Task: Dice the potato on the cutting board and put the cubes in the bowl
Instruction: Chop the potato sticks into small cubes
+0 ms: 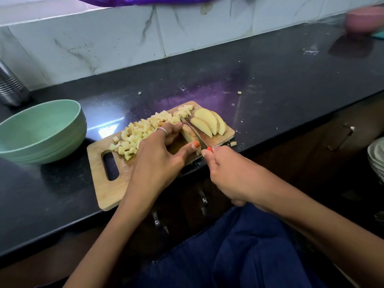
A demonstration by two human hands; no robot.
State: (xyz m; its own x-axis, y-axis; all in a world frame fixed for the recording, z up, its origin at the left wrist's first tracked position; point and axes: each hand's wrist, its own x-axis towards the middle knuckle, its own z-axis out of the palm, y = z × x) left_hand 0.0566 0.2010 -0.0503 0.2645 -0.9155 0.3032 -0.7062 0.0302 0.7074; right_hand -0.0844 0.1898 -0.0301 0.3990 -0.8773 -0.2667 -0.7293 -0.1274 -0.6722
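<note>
Cutting board point(108, 192), frame centre: left hand point(160, 150) curls round a potato piece point(188, 135), right hand point(230, 171) just beside it grips a knife point(194, 132) slicing it, cubes point(135, 136) behind, slices point(207, 123) upper right, bowl point(39, 129) far left.

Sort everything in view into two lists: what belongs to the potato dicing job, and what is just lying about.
In the job:
cutting board
potato piece held by left hand
knife in right hand
potato slices
potato cubes
green bowl

Lying about:
pink bowl
steel container
stacked plates
</note>
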